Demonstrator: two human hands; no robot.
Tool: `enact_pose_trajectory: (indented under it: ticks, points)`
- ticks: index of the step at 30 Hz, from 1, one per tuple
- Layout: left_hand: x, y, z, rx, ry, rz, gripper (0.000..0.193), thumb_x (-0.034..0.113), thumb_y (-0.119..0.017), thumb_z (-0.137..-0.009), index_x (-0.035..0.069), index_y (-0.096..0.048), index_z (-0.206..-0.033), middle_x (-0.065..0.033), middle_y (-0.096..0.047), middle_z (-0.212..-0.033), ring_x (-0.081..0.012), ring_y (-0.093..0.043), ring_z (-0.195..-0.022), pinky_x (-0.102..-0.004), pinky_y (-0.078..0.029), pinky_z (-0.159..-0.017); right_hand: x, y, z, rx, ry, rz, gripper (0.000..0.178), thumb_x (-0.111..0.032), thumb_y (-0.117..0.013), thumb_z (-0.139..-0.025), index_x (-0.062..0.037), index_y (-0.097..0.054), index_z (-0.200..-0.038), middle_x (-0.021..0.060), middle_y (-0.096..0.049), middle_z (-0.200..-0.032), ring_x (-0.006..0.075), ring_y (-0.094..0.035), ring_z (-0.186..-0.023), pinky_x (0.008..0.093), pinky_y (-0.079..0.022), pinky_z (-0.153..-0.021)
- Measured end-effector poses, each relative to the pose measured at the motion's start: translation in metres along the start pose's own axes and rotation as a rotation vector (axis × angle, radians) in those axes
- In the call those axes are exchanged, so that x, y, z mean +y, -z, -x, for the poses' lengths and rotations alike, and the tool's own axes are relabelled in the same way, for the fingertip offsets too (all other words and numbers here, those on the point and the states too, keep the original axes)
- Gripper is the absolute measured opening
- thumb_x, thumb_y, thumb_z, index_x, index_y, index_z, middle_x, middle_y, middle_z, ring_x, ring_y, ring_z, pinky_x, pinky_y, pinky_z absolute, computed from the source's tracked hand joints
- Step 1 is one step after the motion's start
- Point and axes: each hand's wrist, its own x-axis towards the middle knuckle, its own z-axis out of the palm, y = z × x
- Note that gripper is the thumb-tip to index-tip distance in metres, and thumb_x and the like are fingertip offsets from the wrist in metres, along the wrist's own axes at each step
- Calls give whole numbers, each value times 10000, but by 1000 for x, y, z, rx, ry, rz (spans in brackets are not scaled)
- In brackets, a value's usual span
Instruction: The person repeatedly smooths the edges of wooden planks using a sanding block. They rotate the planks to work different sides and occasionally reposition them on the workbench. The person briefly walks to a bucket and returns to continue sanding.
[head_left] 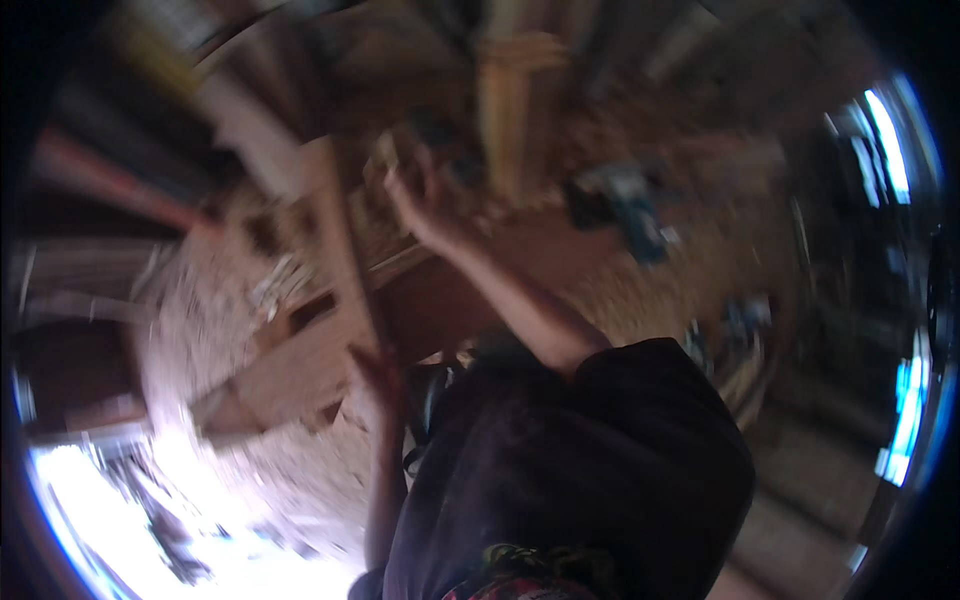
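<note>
Motion blurs the whole view. A long narrow wooden board (pixel 343 235) slants away from me on the left of centre. My left hand (pixel 374 385) is closed around its near end. Reaching forward, my right hand (pixel 425 212) is beside the board's far half; its fingers are smeared. A small pale yellowish piece (pixel 388 152) shows by those fingertips, and I cannot tell whether they touch it. Beneath the board lies a wide wooden beam (pixel 290 375) with a dark slot cut in it.
A teal power tool (pixel 640 222) lies to the right of my right arm. Beyond it stands an upright block of light wood (pixel 510 120). Wood shavings (pixel 630 300) cover the ground. Long timbers (pixel 120 180) lie at the far left.
</note>
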Motion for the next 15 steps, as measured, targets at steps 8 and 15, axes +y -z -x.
enact_pose_trajectory:
  ticks: [8,15]
  points:
    - [-37,-3,-46,29,-309,85,976,509,-724,-948,-169,-274,-1486,-368,-527,-1321,-456,-571,-1222,-463,-466,-1066,73,147,268,468,-122,260,733,-399,-700,-986,-34,-403,-1549,205,-653,-1234,284,-652,-1109,415,-501,-939]
    - [-68,-1,-224,105,-828,129,806,310,-788,-941,-84,-310,-1457,-195,-533,-1288,-335,-570,-1122,-438,-479,-1010,123,147,304,927,-29,177,752,-404,-707,-964,-43,-400,-1548,235,-658,-1213,341,-664,-1089,420,-504,-923]
